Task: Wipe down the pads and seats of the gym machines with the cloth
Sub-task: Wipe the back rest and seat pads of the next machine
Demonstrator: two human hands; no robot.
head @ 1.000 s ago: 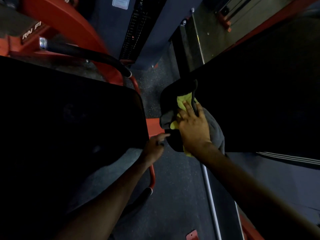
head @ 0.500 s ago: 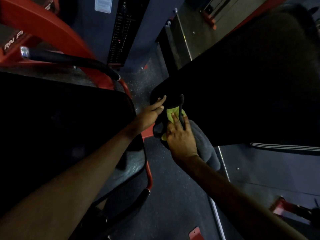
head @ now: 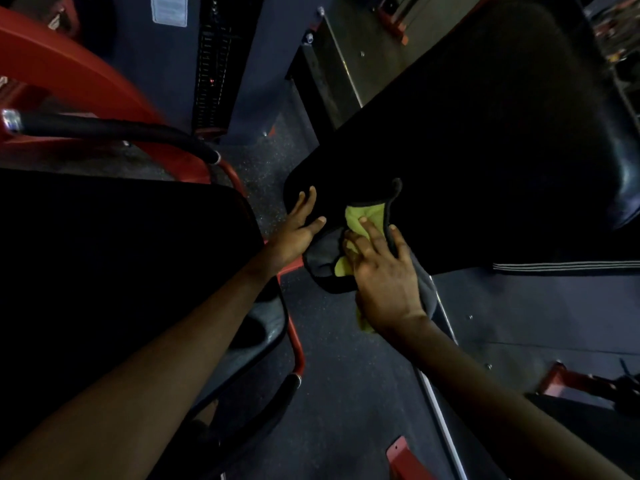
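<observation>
Right hand (head: 381, 271) presses the cloth (head: 367, 216) flat-fingered on the black pad (head: 485, 150)'s corner, left hand (head: 294, 233) flat at nine o'clock; most wiping likely remains.

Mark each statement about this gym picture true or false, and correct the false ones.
1. The right hand presses the cloth on the black pad. True.
2. The left hand holds the cloth. False: it rests flat on the pad's edge, beside the cloth.
3. The cloth is plain white. False: it is yellow-green and grey.
4. The frame on the left is red. True.
</observation>
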